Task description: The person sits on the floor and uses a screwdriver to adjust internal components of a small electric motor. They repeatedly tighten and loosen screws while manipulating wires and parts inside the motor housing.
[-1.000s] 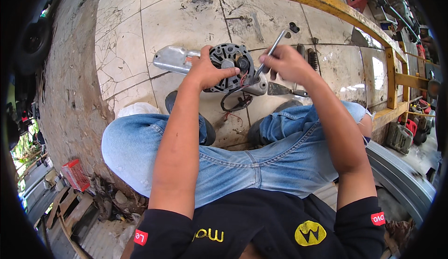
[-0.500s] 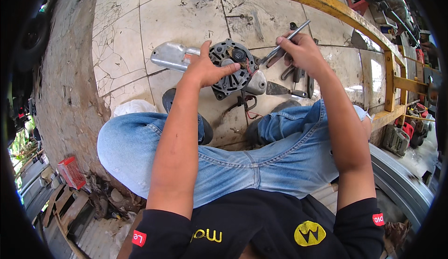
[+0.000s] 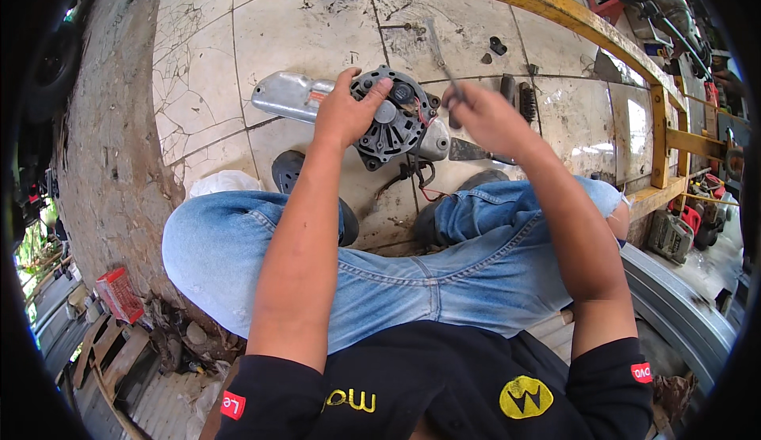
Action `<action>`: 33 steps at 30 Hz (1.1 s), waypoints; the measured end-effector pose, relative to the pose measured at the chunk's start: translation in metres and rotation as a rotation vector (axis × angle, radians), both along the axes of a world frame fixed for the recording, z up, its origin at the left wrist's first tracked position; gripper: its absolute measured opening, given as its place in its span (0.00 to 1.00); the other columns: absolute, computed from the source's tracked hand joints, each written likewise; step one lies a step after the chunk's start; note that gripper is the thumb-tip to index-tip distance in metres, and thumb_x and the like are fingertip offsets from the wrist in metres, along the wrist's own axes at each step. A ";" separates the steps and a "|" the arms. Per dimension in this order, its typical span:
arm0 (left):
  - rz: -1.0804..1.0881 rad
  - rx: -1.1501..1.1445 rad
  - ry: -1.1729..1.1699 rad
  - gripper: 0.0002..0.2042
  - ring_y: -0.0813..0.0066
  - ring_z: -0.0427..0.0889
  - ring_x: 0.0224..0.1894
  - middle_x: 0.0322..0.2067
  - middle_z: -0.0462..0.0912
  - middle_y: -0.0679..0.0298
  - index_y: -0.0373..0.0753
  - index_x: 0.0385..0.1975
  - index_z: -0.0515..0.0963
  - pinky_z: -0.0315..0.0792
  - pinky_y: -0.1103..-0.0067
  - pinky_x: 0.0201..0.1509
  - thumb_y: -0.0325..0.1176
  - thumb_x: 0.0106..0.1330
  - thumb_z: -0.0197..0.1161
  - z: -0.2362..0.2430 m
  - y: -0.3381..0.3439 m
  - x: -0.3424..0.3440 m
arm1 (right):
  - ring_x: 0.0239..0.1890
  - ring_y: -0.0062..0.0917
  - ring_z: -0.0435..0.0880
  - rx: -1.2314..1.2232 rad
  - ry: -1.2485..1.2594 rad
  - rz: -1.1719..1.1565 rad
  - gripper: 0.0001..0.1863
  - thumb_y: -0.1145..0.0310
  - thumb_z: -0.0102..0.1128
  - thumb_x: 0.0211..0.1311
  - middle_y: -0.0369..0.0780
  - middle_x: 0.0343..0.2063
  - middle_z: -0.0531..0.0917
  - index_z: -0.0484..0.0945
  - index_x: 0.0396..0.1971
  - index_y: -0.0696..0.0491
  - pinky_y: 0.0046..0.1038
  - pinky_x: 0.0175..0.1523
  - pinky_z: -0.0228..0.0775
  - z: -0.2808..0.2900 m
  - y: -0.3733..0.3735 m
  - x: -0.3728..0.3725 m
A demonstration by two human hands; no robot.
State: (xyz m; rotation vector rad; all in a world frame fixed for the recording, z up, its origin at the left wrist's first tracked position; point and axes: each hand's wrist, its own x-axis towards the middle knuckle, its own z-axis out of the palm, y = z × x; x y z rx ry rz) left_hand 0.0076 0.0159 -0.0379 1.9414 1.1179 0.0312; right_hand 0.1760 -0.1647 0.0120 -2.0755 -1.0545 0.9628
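Currently, I have a round, slotted metal housing (image 3: 399, 128) before me on the tiled floor (image 3: 317, 36), and I take my bearings from it. The left hand (image 3: 343, 119) clasps its upper-left edge: the thumb lies across the face, pointing toward the far side, while the index finger stretches along the rim, spread away from the thumb. The remaining left fingers are hidden from me.

To the right of the housing, and apart from it, I see the right hand (image 3: 487, 119) with its fingers curled together around a slim tool (image 3: 449, 81), whose blurred shaft points away from the person. I cannot tell exactly how each fingertip sits on it.

Red wire (image 3: 421, 112) shows at the right side of the housing's face, and a dark cable (image 3: 412, 172) trails from its near side. A long silvery metal part (image 3: 284, 97) reaches out to its left; a rounded silvery end (image 3: 434, 140) shows at its lower right, and I cannot tell whether the two are one piece.

Farther right of the housing I find a scraper (image 3: 466, 151) and a dark brush-like piece (image 3: 528, 103). Well beyond it, toward the upper right, runs a yellow frame (image 3: 571, 16).
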 end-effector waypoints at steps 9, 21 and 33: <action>0.106 0.036 -0.216 0.33 0.59 0.86 0.46 0.43 0.88 0.53 0.37 0.52 0.81 0.77 0.70 0.51 0.60 0.58 0.71 -0.007 -0.010 -0.002 | 0.37 0.47 0.87 -0.440 -0.293 0.461 0.20 0.51 0.64 0.57 0.50 0.28 0.86 0.85 0.35 0.54 0.45 0.44 0.79 0.015 -0.004 -0.055; 0.067 0.070 -0.364 0.28 0.64 0.85 0.46 0.43 0.86 0.55 0.35 0.47 0.83 0.76 0.73 0.51 0.53 0.58 0.74 -0.017 -0.001 -0.004 | 0.36 0.43 0.86 -0.306 -0.621 0.179 0.12 0.67 0.57 0.61 0.45 0.29 0.87 0.87 0.41 0.46 0.44 0.40 0.77 0.054 -0.001 0.010; 0.105 -0.019 -0.303 0.24 0.67 0.85 0.42 0.38 0.88 0.59 0.38 0.46 0.83 0.75 0.74 0.49 0.52 0.60 0.73 -0.007 -0.009 0.001 | 0.43 0.49 0.84 -0.244 -0.529 0.082 0.17 0.62 0.53 0.70 0.53 0.39 0.86 0.83 0.50 0.55 0.45 0.50 0.75 -0.021 0.006 0.040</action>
